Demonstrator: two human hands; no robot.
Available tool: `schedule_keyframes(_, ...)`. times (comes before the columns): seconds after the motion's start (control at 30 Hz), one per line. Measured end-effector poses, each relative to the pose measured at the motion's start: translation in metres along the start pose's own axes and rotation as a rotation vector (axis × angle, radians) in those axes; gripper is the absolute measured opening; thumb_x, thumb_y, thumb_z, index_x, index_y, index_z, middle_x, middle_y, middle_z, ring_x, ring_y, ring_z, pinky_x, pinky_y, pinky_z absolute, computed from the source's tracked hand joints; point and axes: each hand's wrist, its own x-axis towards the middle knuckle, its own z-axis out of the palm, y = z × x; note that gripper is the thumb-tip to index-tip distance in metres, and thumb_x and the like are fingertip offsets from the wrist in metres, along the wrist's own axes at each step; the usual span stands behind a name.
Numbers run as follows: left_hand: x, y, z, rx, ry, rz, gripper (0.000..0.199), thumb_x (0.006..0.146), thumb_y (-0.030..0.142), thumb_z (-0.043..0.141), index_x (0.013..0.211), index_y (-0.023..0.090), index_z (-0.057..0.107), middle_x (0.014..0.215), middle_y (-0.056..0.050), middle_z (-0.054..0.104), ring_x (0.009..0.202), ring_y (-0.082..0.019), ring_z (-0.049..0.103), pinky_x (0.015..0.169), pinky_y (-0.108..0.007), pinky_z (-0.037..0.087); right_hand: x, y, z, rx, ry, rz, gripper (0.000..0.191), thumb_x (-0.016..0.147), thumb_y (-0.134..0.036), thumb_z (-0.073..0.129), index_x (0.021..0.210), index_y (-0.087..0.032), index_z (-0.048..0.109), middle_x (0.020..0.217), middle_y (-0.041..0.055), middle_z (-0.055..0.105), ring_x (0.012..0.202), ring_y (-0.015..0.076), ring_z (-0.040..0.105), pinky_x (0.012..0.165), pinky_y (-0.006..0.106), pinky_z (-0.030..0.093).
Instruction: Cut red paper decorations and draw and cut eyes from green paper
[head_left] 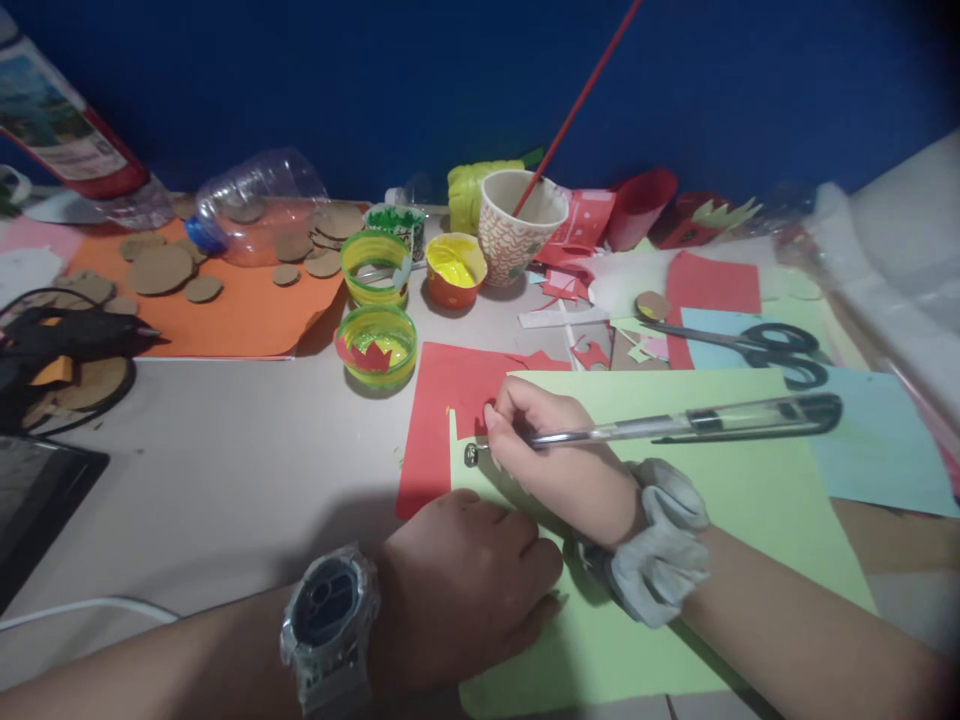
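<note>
In my right hand (559, 455) is a clear-barrelled pen (645, 428), gripped near its tip with its cap end pointing right. The tip meets a sheet of light green paper (750, 520) beside a small black drawn mark (471, 455) at the sheet's left edge. Curled loosely, my left hand (472, 580) rests on the same sheet, just below the mark; its fingertips are mostly tucked out of sight. Red paper (429, 430) lies partly under the green sheet, where a narrow green strip sticks up.
Behind stand green-and-yellow rings (375, 345), a cup of yellow paint (456, 270) and a paper cup (517, 230) with a red stick. Scissors (757, 350) lie right. Left are cardboard discs (160, 270), a plastic bottle (262, 205) and a black glue gun (67, 340).
</note>
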Motion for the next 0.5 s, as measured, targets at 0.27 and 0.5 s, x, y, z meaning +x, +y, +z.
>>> schedule_keyframes(0.27,-0.0008,0.0010,0.0009,0.003,-0.002,0.006,0.018,0.090,0.032,0.044,0.080,0.018,0.049,0.078,-0.001,0.058,0.063,-0.018,0.053,0.054,-0.032,0.038,0.0000,-0.0004,-0.0004,0.005,-0.002,-0.006,0.023,0.082,-0.016,0.047,0.063,-0.020,0.036,0.055,-0.0072,0.038,0.050,0.0075,0.036,0.048,0.020,0.033)
schedule_keyframes(0.5,0.0000,0.0007,0.0009,0.010,0.019,0.008,0.018,0.090,0.032,0.044,0.079,0.019,0.049,0.076,0.000,0.058,0.062,-0.018,0.053,0.052,-0.033,0.038,-0.0004,0.0003,-0.0006,0.014,-0.002,0.009,0.023,0.084,-0.017,0.045,0.064,-0.021,0.035,0.057,-0.0060,0.040,0.052,0.0091,0.038,0.050,0.022,0.034)
